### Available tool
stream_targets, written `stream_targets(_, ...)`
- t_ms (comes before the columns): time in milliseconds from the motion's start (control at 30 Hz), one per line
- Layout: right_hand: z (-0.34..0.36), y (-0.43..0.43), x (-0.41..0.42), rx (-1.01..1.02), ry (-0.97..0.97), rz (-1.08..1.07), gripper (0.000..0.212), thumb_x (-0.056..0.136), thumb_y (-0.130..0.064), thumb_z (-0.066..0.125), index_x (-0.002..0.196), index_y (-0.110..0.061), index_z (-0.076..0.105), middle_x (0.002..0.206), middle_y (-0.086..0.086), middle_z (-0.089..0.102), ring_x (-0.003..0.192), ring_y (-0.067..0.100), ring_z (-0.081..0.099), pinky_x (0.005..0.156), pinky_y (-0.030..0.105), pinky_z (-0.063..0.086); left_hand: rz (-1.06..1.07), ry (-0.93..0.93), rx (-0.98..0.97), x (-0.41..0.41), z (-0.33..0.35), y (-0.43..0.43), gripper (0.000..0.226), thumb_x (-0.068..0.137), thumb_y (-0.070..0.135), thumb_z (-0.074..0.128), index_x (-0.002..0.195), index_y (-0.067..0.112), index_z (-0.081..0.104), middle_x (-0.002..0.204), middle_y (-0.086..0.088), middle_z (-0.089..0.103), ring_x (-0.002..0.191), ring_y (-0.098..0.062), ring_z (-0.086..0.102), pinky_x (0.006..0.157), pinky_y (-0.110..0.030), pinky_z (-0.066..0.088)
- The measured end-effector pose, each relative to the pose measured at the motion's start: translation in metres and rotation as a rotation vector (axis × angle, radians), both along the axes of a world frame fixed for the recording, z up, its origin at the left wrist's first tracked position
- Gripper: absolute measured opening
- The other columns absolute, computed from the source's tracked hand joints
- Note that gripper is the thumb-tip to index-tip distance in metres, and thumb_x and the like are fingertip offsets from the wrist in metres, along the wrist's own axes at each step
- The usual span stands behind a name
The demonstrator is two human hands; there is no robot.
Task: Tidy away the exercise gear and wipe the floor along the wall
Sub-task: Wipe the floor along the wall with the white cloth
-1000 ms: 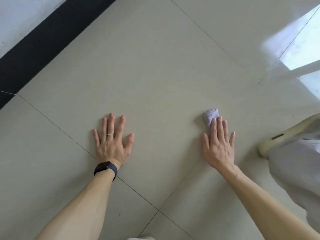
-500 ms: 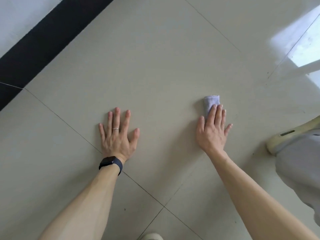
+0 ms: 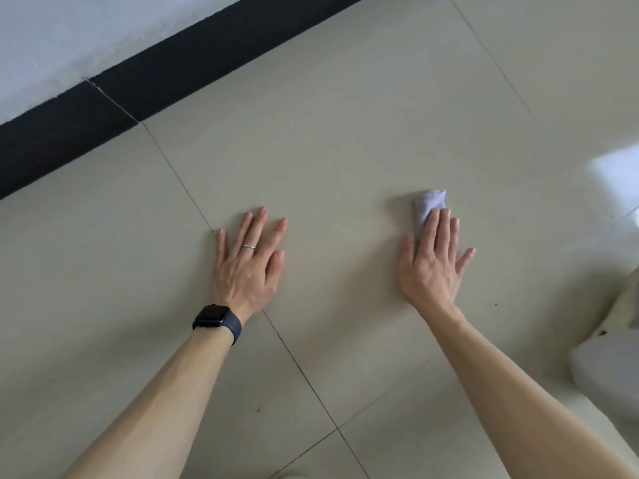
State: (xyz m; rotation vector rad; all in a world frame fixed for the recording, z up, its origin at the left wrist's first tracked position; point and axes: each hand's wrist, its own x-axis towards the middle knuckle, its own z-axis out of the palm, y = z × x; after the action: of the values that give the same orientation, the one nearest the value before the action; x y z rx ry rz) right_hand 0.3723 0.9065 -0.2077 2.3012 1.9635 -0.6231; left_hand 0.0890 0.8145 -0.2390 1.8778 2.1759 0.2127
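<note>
Head view, read from nine o'clock to three: the white wall (image 3: pixel 52 46) and its black skirting strip (image 3: pixel 173 63) are now seen far larger at ten o'clock than a second ago, so the body and the wiping have been carried toward the wall; the stretch of glossy beige tiled floor (image 3: pixel 345 133) next to the skirting is judged not yet wiped. No exercise gear is shown, so that part cannot be judged.

At the centre, toward nine o'clock, the left hand (image 3: pixel 247 267), with a thin silver ring (image 3: pixel 248 247) and a dark blue wristwatch (image 3: pixel 216 321), is laid palm down on the floor as a prop, its grip spread and holding nothing. Toward three o'clock the right hand (image 3: pixel 430 267) is likewise laid flat, arm stretched forward; its grip is spread, the fingertips (image 3: pixel 436 213) pressed down on the small folded pale lilac cloth (image 3: pixel 428 203), which lies on the tile and juts out at twelve o'clock beyond them. Compared with a second ago the cloth has been pushed ahead.
</note>
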Motion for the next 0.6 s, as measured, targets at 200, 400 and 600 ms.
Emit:
stream_targets(200,0.003,-0.094,-0.073,0.08,0.122,0.804,0.063,0.102,-0.046,0.034,0.159,-0.023,0.016,0.167,-0.005,0.007,0.153,0.014,0.004,0.12,0.059,0.01,0.459,0.048,-0.175,-0.094,0.007,-0.043,0.065,0.096,0.06,0.019,0.157,0.038,0.012,0.167,0.004,-0.001,0.153,-0.022,0.003,0.119,-0.061,0.006)
stream_targets(400,-0.006,-0.013,-0.091,0.134,0.078,0.649,0.058,0.105,-0.038,0.035,0.158,-0.027,0.017,0.166,-0.008,0.013,0.153,0.01,0.007,0.121,0.06,0.005,0.499,0.052,-0.181,-0.124,0.008,-0.058,0.065,0.095,0.063,0.018,0.156,0.042,0.009,0.166,0.008,-0.003,0.153,-0.019,0.001,0.121,-0.057,0.004)
stream_targets(600,0.003,0.003,-0.133,0.026,0.062,0.369,0.066,0.103,-0.045,0.029,0.159,-0.023,0.003,0.167,-0.002,-0.003,0.153,0.018,-0.007,0.121,0.057,0.001,0.49,0.066,-0.17,-0.126,0.007,-0.059,0.063,0.095,0.06,0.022,0.155,0.046,0.006,0.166,0.011,-0.006,0.153,-0.017,0.002,0.122,-0.055,0.003)
